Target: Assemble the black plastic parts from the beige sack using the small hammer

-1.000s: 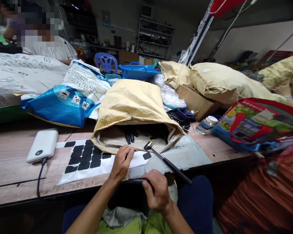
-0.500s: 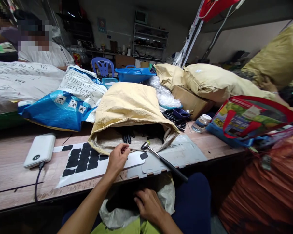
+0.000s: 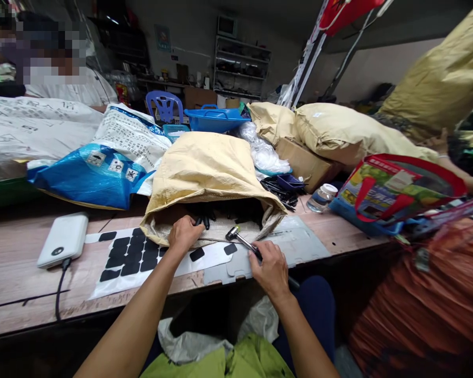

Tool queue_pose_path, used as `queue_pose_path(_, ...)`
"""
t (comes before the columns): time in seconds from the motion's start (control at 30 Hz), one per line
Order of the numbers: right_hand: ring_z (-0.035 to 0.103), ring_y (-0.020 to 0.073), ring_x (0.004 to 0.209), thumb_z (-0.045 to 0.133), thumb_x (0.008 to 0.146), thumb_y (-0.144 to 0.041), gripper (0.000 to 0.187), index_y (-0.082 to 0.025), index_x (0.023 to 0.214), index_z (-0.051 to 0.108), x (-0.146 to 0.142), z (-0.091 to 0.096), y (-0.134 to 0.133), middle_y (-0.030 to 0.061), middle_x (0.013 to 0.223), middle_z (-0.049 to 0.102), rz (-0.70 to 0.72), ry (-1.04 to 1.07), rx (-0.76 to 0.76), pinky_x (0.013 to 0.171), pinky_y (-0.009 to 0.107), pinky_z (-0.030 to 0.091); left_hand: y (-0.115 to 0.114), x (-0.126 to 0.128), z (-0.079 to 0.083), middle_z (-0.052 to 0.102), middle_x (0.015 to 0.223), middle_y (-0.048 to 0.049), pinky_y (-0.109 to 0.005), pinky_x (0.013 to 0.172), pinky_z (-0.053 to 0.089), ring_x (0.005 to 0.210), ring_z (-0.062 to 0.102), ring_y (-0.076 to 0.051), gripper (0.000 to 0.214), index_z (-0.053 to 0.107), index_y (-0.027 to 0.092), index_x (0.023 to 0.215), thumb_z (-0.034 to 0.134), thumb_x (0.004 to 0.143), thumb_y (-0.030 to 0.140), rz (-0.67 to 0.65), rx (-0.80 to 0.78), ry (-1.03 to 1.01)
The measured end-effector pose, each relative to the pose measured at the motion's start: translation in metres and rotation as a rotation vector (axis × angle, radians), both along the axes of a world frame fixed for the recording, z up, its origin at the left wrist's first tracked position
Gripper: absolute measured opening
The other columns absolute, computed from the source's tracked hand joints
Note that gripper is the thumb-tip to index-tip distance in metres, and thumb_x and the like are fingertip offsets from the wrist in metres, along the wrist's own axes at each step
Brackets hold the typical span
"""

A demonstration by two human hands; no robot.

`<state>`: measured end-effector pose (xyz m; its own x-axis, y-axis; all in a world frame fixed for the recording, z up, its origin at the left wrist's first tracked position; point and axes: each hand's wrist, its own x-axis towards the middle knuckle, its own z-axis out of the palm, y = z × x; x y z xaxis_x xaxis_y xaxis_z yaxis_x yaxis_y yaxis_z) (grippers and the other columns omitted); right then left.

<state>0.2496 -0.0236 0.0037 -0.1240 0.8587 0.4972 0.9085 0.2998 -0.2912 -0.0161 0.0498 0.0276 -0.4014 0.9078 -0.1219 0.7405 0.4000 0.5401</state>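
Observation:
A yellow woven sack (image 3: 205, 168) lies on the table, its mouth facing me and dark inside. Just within that mouth are several slim black tubular pieces (image 3: 206, 222). My left hand (image 3: 184, 232) is at the lip of the sack, fingertips closed on one of these pieces. The small hammer (image 3: 242, 240) has a metal head and a black handle, and rests head first at the sack's opening. Around its handle my right hand (image 3: 271, 268) is closed. Under the hands are a white sheet of black rounded-square stickers (image 3: 131, 257) and a grey plastic board (image 3: 305, 239).
On the left sit a white power bank (image 3: 65, 239) with a cable and a blue-and-white sack (image 3: 102, 168). To the right stand a clear jar (image 3: 322, 198) and a red-trimmed shopping bag (image 3: 394, 189). An open sack (image 3: 173, 341) is at my lap. Other people work nearby.
My right hand has risen from the lap sack to the hammer's handle. My left hand has moved forward to the black pieces. Another black sticker is now uncovered on the sheet.

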Motion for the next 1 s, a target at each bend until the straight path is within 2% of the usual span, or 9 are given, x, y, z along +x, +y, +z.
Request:
queue_pose_path(0.13, 0.053, 0.0258, 0.092, 0.063, 0.096, -0.027, 0.011, -0.021, 0.103, 0.068, -0.006, -0.01, 0.004, 0.0073, 0.098, 0.065, -0.066, -0.12, -0.053, 0.079, 0.036, 0.038, -0.026, 0.004, -0.005, 0.073, 0.092, -0.0038, -0.031, 0.07, 0.045, 0.087, 0.068, -0.024, 0.019, 0.066, 0.024, 0.094, 0.066, 0.078, 0.035, -0.075, 0.221, -0.049)
queue_pose_path(0.23, 0.053, 0.0258, 0.09, 0.06, 0.097, -0.026, 0.009, -0.02, 0.101, 0.067, -0.007, -0.011, 0.005, 0.0079, 0.096, 0.065, -0.078, -0.126, -0.068, 0.077, 0.036, 0.038, -0.049, 0.016, -0.012, 0.071, 0.099, -0.0015, -0.03, 0.078, 0.047, 0.09, 0.067, -0.02, 0.019, 0.067, 0.025, 0.101, 0.065, 0.082, 0.027, -0.316, 0.412, -0.081)
queue_pose_path(0.3, 0.054, 0.0258, 0.09, 0.057, 0.099, -0.025, 0.011, -0.02, 0.1, 0.066, -0.006, -0.009, 0.005, 0.0082, 0.095, 0.065, -0.058, -0.059, -0.059, 0.078, 0.036, 0.04, -0.06, 0.023, -0.018, 0.071, 0.099, -0.0022, -0.031, 0.084, 0.046, 0.094, 0.065, -0.021, 0.018, 0.069, 0.025, 0.101, 0.065, 0.084, 0.024, -0.503, 0.433, -0.085)
queue_pose_path(0.37, 0.056, 0.0254, 0.092, 0.051, 0.101, -0.027, 0.015, -0.02, 0.1, 0.065, -0.005, -0.006, 0.001, 0.0082, 0.095, 0.065, -0.023, 0.071, -0.034, 0.08, 0.036, 0.043, -0.065, 0.026, -0.024, 0.07, 0.097, -0.003, -0.033, 0.086, 0.045, 0.097, 0.064, -0.022, 0.018, 0.071, 0.024, 0.102, 0.066, 0.086, 0.024, -0.586, 0.411, -0.099)
queue_pose_path(0.47, 0.062, 0.0226, 0.093, 0.046, 0.104, -0.029, 0.021, -0.02, 0.103, 0.064, -0.007, -0.002, -0.013, 0.0074, 0.097, 0.067, 0.072, 0.288, -0.025, 0.083, 0.034, 0.049, -0.064, 0.025, -0.031, 0.069, 0.096, -0.0035, -0.034, 0.086, 0.044, 0.096, 0.063, -0.022, 0.019, 0.073, 0.023, 0.105, 0.068, 0.086, 0.025, -0.582, 0.399, -0.151)
queue_pose_path(0.57, 0.067, 0.0202, 0.1, 0.046, 0.105, -0.027, 0.023, -0.02, 0.116, 0.064, -0.014, -0.001, -0.03, 0.0077, 0.108, 0.07, 0.177, 0.405, -0.054, 0.088, 0.032, 0.053, -0.062, 0.022, -0.034, 0.067, 0.094, -0.0028, -0.034, 0.085, 0.044, 0.095, 0.062, -0.022, 0.02, 0.074, 0.023, 0.104, 0.069, 0.085, 0.024, -0.572, 0.39, -0.171)
queue_pose_path(0.7, 0.068, 0.0199, 0.105, 0.045, 0.105, -0.024, 0.033, -0.024, 0.134, 0.062, -0.021, -0.003, -0.043, 0.0078, 0.116, 0.071, 0.231, 0.356, -0.106, 0.092, 0.031, 0.054, -0.061, 0.023, -0.033, 0.066, 0.09, -0.0022, -0.033, 0.084, 0.043, 0.092, 0.062, -0.021, 0.021, 0.075, 0.023, 0.104, 0.069, 0.084, 0.023, -0.561, 0.381, -0.16)
queue_pose_path(0.83, 0.068, 0.0188, 0.091, 0.044, 0.106, -0.023, 0.037, -0.025, 0.138, 0.062, -0.025, 0.0, -0.044, 0.0071, 0.103, 0.07, 0.224, 0.301, -0.096, 0.085, 0.03, 0.054, -0.061, 0.024, -0.032, 0.067, 0.092, -0.0022, -0.034, 0.085, 0.043, 0.094, 0.062, -0.021, 0.021, 0.075, 0.024, 0.103, 0.07, 0.083, 0.022, -0.55, 0.357, -0.173)
queue_pose_path(1.0, 0.065, 0.0185, 0.084, 0.044, 0.106, -0.023, 0.04, -0.025, 0.141, 0.061, -0.027, 0.005, -0.041, 0.0064, 0.093, 0.066, 0.192, 0.235, -0.046, 0.08, 0.029, 0.053, -0.06, 0.023, -0.03, 0.068, 0.094, -0.0016, -0.033, 0.084, 0.043, 0.094, 0.062, -0.021, 0.019, 0.075, 0.024, 0.099, 0.071, 0.08, 0.021, -0.528, 0.324, -0.197)
